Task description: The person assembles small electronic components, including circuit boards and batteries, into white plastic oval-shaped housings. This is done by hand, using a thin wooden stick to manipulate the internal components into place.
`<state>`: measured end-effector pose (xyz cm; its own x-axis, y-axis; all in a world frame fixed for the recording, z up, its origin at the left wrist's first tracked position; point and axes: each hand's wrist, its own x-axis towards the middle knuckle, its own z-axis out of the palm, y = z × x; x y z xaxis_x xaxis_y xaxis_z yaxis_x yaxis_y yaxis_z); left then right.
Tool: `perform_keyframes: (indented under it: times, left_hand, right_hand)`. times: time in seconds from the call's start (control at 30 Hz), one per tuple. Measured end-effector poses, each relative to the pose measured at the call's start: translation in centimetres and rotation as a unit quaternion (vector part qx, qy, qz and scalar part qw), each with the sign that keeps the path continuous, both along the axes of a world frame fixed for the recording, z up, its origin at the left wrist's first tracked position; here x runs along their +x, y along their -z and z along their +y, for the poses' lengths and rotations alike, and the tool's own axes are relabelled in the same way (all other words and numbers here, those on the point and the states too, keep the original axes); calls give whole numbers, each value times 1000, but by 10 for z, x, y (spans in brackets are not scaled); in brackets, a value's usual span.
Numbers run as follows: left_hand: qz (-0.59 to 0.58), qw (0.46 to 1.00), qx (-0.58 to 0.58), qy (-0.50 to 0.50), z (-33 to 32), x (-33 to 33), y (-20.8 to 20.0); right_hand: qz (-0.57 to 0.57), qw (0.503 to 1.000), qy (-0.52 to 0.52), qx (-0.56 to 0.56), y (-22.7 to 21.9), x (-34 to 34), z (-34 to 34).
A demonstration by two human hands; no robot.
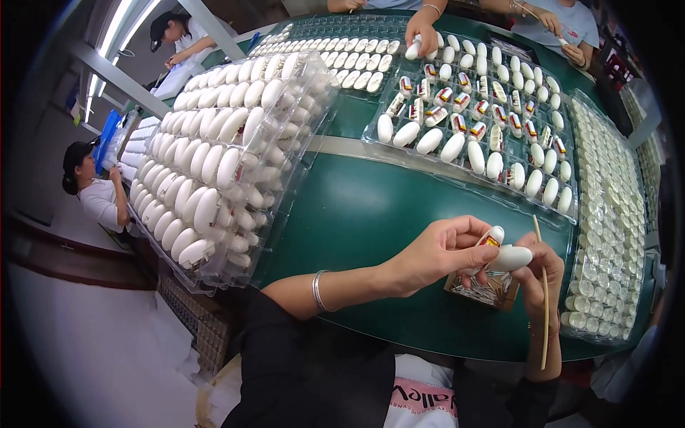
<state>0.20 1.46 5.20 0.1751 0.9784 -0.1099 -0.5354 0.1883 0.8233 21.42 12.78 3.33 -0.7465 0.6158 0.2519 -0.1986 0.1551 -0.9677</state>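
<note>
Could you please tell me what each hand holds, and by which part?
Left hand: open white oval piece, by its lower part. Right hand: white shell, near its right end; thin stick, by its upper half.

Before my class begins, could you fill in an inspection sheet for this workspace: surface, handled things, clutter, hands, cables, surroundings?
Surface: smooth green tabletop.
Handled things: white oval shell with a red-and-yellow insert; plain white oval shell; thin pale wooden stick.
Clutter: small brown box of thin pieces; clear plastic tray of white shells ahead; stacked clear trays of white shells at left; stacked clear domed plastic pieces at right.
Hands: left hand grips the insert shell; right hand holds the stick, fingers against the plain shell.
Cables: nothing seen.
Surroundings: co-worker's hand opposite, holding a white shell; white strip lights.
</note>
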Motion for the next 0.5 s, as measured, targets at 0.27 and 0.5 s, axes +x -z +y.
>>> perform_keyframes:
  times: [0.27,0.5]
  left_hand:
    - [434,848,186,-241,6,16,17]
    - [251,947,93,-177,10,19,32]
  right_hand:
    - [-18,975,145,-169,17,-32,-25]
    - [29,982,120,-146,26,-24,-13]
